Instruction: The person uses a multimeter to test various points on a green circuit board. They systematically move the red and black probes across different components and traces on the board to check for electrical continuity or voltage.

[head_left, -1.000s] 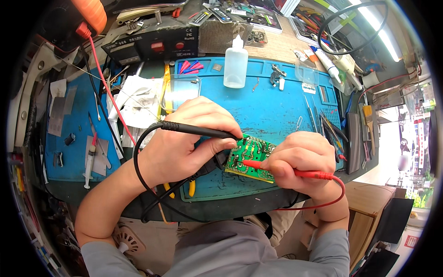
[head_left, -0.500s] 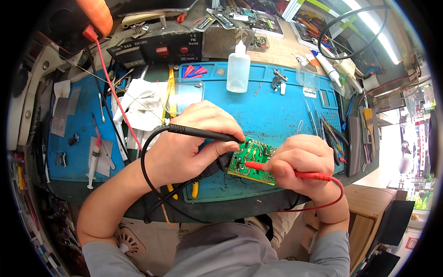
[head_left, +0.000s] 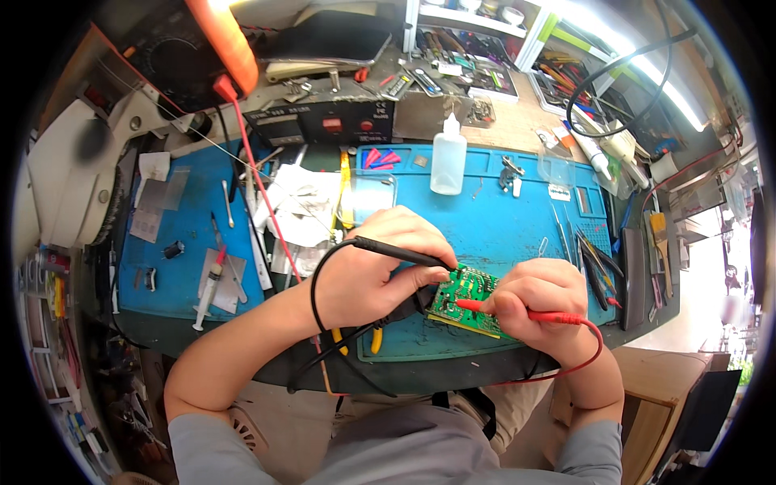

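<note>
A green circuit board (head_left: 462,320) with yellow edges lies on the blue mat in front of me. My left hand (head_left: 364,279) pinches a black test probe (head_left: 400,252) whose front end reaches the board's upper left edge. Fingers of that hand cover part of the board's left side. On the other side, my right hand (head_left: 543,301) is closed around a red test probe (head_left: 554,318). Its red front end points left over the middle of the board; whether the metal tip touches is too small to tell. Yellow-handled pliers (head_left: 377,340) lie partly under my left hand.
A clear squeeze bottle (head_left: 448,162) stands behind the board. To the left lie a syringe (head_left: 208,295) and crumpled white paper (head_left: 303,198). An orange-cased meter (head_left: 226,44) is at the upper left, its red lead (head_left: 257,174) hanging across. Several tweezers and pliers (head_left: 598,271) rest at the right.
My view has shifted, so the bench appears lower and farther right, with more of its back in sight. Both hands keep hold of their probes at the board, nearly unmoved against it.
</note>
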`<act>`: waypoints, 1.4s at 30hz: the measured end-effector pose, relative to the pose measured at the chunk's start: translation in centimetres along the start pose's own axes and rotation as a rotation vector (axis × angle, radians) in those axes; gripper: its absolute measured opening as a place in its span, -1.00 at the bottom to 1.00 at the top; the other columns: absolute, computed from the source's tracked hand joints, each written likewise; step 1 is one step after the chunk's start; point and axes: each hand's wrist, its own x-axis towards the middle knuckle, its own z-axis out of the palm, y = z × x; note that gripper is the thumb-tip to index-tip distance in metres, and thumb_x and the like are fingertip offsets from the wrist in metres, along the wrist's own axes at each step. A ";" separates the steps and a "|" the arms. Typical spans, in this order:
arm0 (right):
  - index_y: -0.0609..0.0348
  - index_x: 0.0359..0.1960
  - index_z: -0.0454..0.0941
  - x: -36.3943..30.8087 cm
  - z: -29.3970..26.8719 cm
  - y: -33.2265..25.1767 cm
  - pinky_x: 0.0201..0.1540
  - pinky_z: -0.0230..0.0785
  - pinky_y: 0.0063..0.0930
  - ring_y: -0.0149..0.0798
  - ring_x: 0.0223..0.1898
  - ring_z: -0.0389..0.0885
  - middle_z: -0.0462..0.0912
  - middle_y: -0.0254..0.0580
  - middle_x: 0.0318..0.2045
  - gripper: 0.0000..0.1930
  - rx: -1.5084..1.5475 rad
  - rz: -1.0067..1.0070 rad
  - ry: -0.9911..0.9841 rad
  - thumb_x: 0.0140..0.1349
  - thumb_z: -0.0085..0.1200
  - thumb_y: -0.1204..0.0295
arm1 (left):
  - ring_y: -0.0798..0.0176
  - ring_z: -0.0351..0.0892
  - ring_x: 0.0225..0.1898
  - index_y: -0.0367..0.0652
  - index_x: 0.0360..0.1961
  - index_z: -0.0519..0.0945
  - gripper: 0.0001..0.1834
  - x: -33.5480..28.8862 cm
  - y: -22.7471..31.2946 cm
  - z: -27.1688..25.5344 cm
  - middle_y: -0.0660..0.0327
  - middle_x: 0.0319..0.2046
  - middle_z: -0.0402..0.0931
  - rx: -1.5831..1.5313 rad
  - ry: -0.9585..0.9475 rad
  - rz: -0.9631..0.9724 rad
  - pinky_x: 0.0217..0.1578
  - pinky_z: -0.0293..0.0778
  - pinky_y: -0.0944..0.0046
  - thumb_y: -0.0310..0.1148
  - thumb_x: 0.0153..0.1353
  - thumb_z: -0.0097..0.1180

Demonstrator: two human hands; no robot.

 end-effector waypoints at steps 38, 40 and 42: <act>0.13 -0.63 0.51 -0.5 0.2 0.5 -0.66 0.29 -0.36 -0.20 -0.70 0.51 0.55 -0.24 -0.66 -0.78 0.024 0.011 0.022 0.07 0.29 0.59 | 0.10 0.62 -0.13 -0.14 -0.16 0.69 -0.84 0.1 0.0 0.2 0.20 -0.20 0.67 0.021 -0.017 0.009 -0.05 0.46 0.15 -0.42 0.25 0.34; 0.13 -0.63 0.52 -0.3 0.3 0.4 -0.66 0.28 -0.35 -0.20 -0.70 0.51 0.54 -0.24 -0.66 -0.79 0.023 0.016 0.013 0.08 0.29 0.58 | 0.10 0.62 -0.12 -0.14 -0.16 0.69 -0.84 0.0 0.0 0.0 0.20 -0.20 0.67 0.011 -0.007 0.013 -0.04 0.47 0.15 -0.42 0.25 0.35; 0.13 -0.63 0.53 -0.5 0.0 0.4 -0.66 0.27 -0.34 -0.20 -0.70 0.50 0.54 -0.24 -0.66 -0.79 0.015 0.026 -0.010 0.10 0.29 0.57 | 0.09 0.63 -0.12 -0.14 -0.16 0.69 -0.84 -0.1 0.0 0.1 0.20 -0.19 0.67 -0.005 0.007 0.014 -0.03 0.47 0.14 -0.43 0.24 0.35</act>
